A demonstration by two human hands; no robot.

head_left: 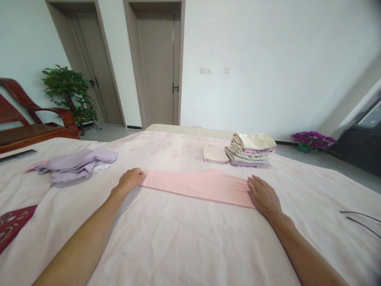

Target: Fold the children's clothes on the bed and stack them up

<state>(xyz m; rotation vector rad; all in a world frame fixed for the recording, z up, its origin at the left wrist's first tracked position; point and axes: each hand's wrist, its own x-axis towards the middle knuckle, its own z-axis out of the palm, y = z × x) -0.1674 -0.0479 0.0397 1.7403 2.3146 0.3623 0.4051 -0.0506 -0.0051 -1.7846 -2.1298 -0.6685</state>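
Pink trousers, folded lengthwise into a long strip, lie flat across the bed in front of me. At the narrow left end, my left hand is closed with its fingers pinching the hem. My right hand rests on the wide right end, fingers stretched out and lying flat on the cloth. Beyond the trousers stands a stack of folded clothes, cream, grey and lilac. Touching its left side is a small folded striped garment. To the left lies a crumpled lilac garment.
A pale flowered sheet covers the bed. At the left are a dark flat device and a red item. Thin dark glasses temples show at the right edge. A wooden bench and a plant stand behind.
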